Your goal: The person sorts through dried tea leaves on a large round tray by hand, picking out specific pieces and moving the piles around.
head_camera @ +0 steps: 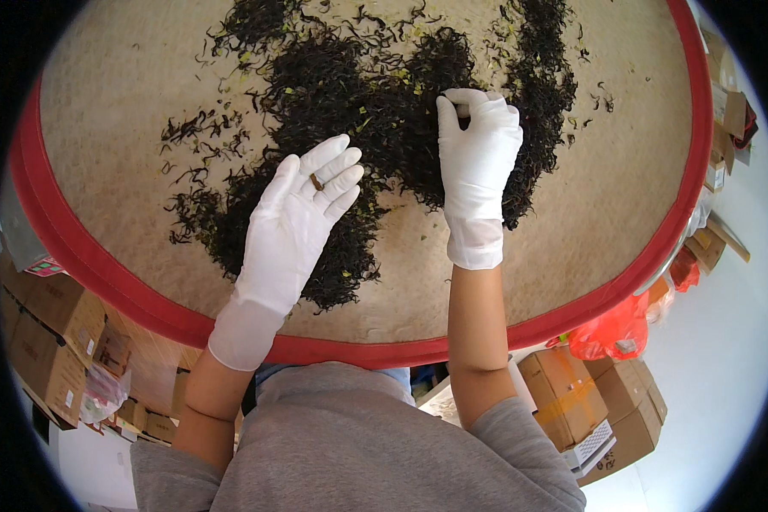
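My left hand [297,217], in a white glove, is turned palm up over the dark leaves with its fingers slightly bent. A small brown piece [317,182], perhaps a bit of stem, lies across the fingers. My right hand [480,144], gloved too, has its back towards me, and its thumb and forefinger meet at the tips above the leaves. Whether anything is pinched there is too small to tell. Beneath both hands spreads a heap of dark, twisted dried leaves [323,83], probably tea, with scattered yellow-green bits.
The leaves lie on a large round woven tray [614,192] with a red cloth rim [358,352] close to my body. Cardboard boxes [57,320] stand below at the left. More boxes [563,397] and a red plastic bag [614,329] are at the lower right.
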`<action>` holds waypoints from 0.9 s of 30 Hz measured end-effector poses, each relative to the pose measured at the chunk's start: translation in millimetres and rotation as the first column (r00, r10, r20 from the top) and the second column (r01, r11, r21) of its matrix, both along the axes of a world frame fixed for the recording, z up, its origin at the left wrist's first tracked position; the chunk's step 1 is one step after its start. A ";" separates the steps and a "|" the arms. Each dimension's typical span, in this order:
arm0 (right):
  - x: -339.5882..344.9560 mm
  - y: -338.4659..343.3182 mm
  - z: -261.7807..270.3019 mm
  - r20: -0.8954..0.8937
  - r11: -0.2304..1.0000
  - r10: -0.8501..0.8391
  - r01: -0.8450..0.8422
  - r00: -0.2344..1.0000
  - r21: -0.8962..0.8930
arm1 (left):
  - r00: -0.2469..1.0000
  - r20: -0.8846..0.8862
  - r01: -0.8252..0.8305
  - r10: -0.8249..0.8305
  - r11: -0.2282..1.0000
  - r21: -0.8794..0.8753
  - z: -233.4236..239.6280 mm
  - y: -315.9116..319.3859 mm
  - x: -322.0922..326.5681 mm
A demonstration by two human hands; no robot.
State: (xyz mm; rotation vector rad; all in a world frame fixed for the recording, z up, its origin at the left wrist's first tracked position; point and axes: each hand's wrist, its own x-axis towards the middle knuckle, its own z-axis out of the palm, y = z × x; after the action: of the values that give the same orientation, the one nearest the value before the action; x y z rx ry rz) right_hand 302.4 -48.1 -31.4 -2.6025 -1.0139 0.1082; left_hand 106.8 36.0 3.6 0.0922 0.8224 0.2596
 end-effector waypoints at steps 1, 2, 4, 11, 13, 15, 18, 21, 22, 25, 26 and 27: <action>0.5 -0.8 0.2 -0.042 1.000 -0.016 0.016 0.999 0.013 | 1.000 0.007 -0.002 0.002 1.000 0.003 -1.3 0.8 -0.5; 0.0 -1.7 1.6 -0.103 0.996 -0.054 0.062 0.993 0.071 | 1.000 0.015 -0.003 0.003 1.000 0.007 -3.0 2.1 -1.3; -3.2 -3.1 11.1 -0.228 0.971 -0.117 0.159 0.967 0.178 | 1.000 0.017 -0.011 0.011 1.000 0.010 -5.2 3.2 -2.0; -11.9 -7.6 70.5 -0.917 0.826 -0.051 0.533 0.397 0.184 | 1.000 -0.011 0.000 0.001 1.000 0.031 4.5 5.3 10.5; -24.4 -5.6 79.2 -0.939 0.837 -0.014 0.518 0.344 0.177 | 1.000 -0.003 0.003 -0.003 0.999 0.032 9.9 8.0 16.3; -45.0 -6.6 85.6 -0.925 0.921 -0.002 0.360 0.381 0.146 | 0.997 0.070 -0.013 0.013 1.000 -0.012 4.0 6.4 15.1; -68.3 -17.1 72.8 -0.614 0.965 0.130 0.043 0.779 0.259 | 0.997 0.076 -0.010 0.014 0.999 -0.051 2.4 1.1 12.1; -66.6 -25.7 64.9 -0.359 0.980 0.007 0.065 0.933 0.188 | 1.000 0.006 -0.004 0.005 0.999 -0.042 1.0 -3.7 2.9; -58.5 -30.2 55.5 -0.224 0.985 0.019 0.020 0.974 0.170 | 1.000 -0.014 -0.004 0.004 0.999 -0.038 0.8 -4.2 0.2; -35.6 -27.7 40.9 0.030 0.994 0.088 -0.090 0.996 0.064 | 0.998 0.042 -0.050 0.053 0.996 -0.078 -8.1 -3.2 -12.6; -30.0 -25.9 35.7 0.062 0.990 0.130 -0.133 0.990 0.049 | 0.997 0.051 -0.058 0.062 0.995 -0.080 -8.9 -3.1 -14.0; -26.0 -23.3 29.8 0.070 0.988 0.151 -0.153 0.986 0.031 | 0.996 0.061 -0.065 0.070 0.995 -0.079 -8.8 -2.7 -15.0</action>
State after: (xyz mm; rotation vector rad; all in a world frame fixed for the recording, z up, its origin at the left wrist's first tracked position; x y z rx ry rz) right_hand 276.3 -71.4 -1.6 -2.5088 -1.2265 0.0396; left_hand 91.8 33.3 -5.2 -0.0166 0.7723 0.2929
